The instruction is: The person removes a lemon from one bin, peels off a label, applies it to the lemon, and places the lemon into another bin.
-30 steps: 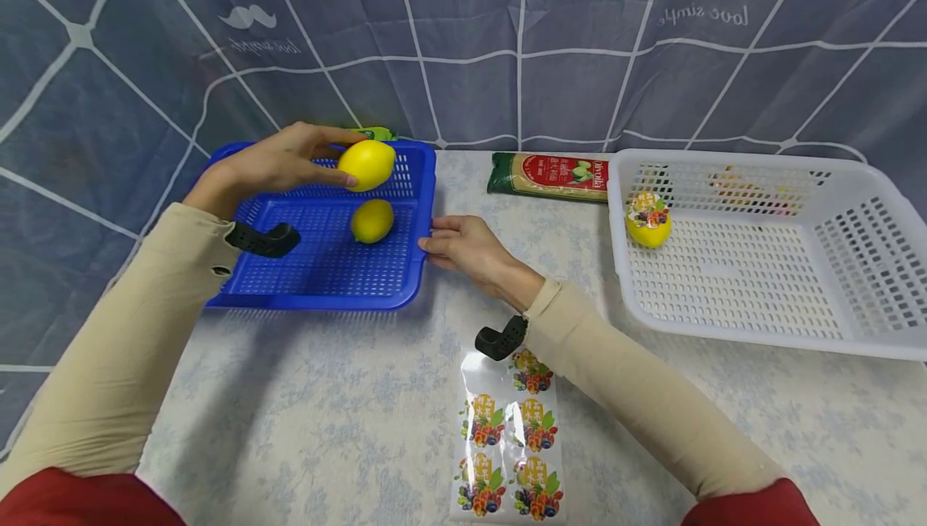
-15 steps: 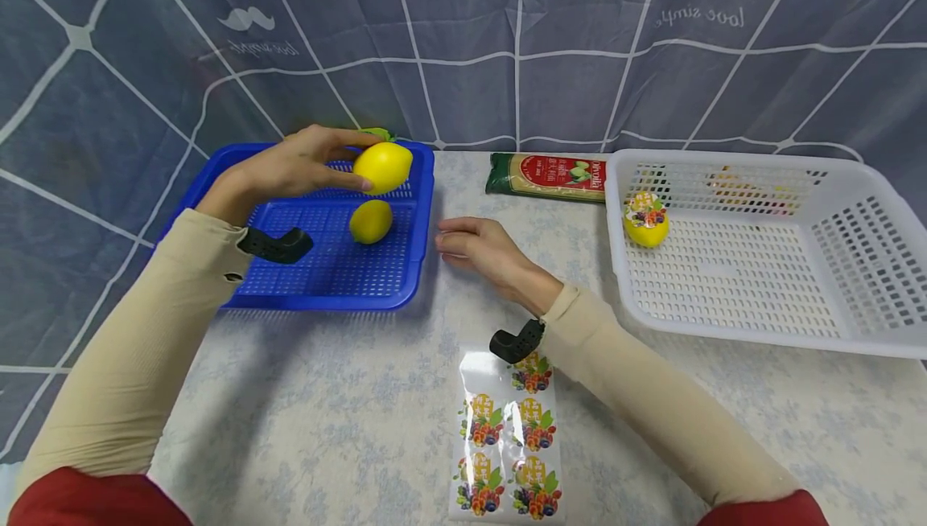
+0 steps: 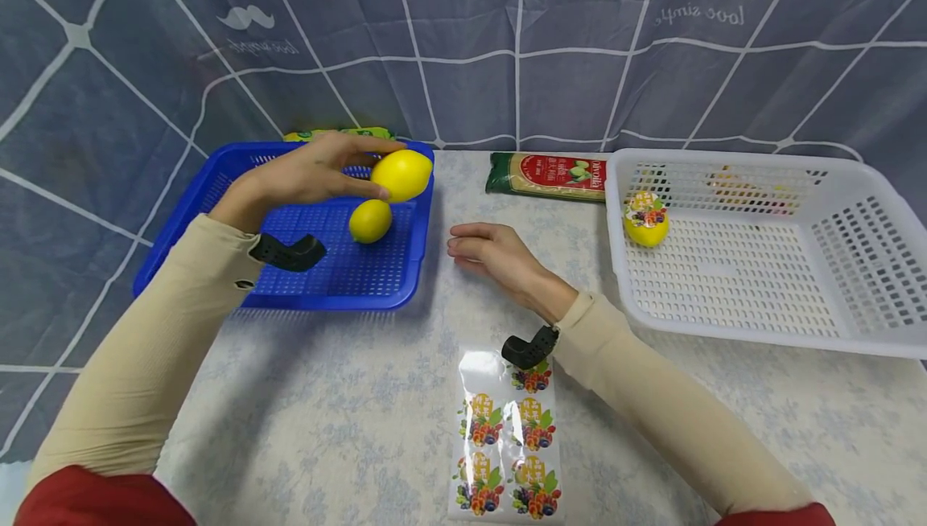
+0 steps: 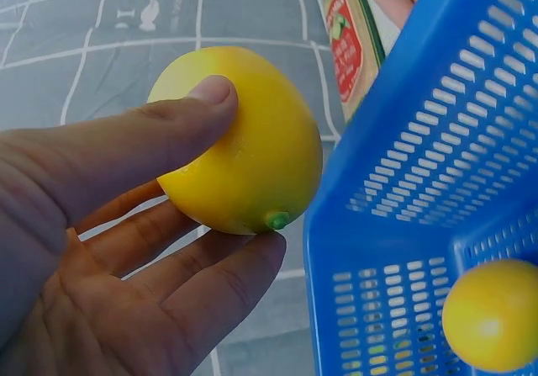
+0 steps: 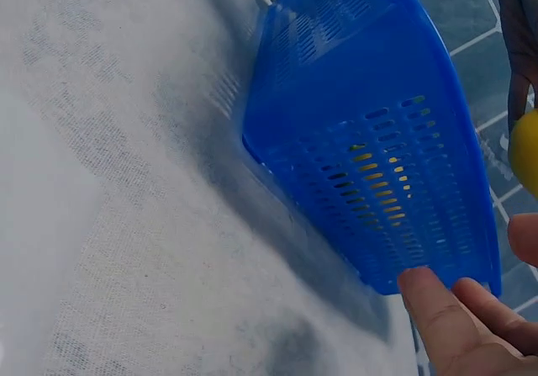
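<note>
The left hand holds a yellow lemon between thumb and fingers; a second lemon lies below them inside the blue basket. The right hand's relaxed fingers hold nothing. Risk: smooth, curved rind could slip that pinch, dropping fruit.

Blue-grey gridded curtain, pale floral tablecloth

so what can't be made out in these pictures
Head view: right end of the red-labelled packet, hidden by the white basket.
Head view: colourful thing, broken up by that basket's slots.
Left wrist view: lower lemon, cut by the right edge.
Right wrist view: held lemon, cut by the right edge.
</note>
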Action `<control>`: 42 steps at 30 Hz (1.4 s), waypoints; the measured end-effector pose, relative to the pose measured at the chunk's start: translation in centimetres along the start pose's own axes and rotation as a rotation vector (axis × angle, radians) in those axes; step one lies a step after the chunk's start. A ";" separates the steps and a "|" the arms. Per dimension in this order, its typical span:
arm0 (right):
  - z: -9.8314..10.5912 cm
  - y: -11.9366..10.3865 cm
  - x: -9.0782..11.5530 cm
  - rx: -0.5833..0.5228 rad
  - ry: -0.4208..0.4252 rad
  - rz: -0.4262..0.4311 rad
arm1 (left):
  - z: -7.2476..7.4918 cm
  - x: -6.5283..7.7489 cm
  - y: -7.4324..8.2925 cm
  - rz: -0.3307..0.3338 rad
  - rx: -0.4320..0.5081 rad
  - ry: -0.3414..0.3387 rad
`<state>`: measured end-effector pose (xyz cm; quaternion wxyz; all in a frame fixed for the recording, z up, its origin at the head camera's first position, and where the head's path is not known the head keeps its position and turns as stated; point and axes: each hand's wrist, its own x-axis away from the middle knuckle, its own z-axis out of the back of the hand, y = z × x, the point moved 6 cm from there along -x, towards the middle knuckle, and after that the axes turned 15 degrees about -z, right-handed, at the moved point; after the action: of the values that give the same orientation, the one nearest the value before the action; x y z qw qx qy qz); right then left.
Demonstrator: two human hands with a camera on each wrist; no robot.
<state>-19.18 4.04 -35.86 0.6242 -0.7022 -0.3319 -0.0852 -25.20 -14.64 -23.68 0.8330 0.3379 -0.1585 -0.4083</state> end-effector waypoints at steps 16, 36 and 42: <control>1.5 -0.8 1.5 -0.149 -0.041 0.102 | -4.2 -1.6 3.4 -0.126 0.025 -0.110; 1.7 -0.1 2.6 -0.174 -0.138 0.160 | -6.9 -2.6 4.8 -0.216 -0.001 -0.170; 2.6 0.0 3.0 -0.317 -0.082 0.187 | -7.0 -2.8 4.2 -0.051 -0.054 0.048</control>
<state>-17.63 7.57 -34.78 0.4968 -0.8225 -0.2726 -0.0491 -20.70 -7.59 -25.78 0.8346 0.3291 -0.1188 -0.4255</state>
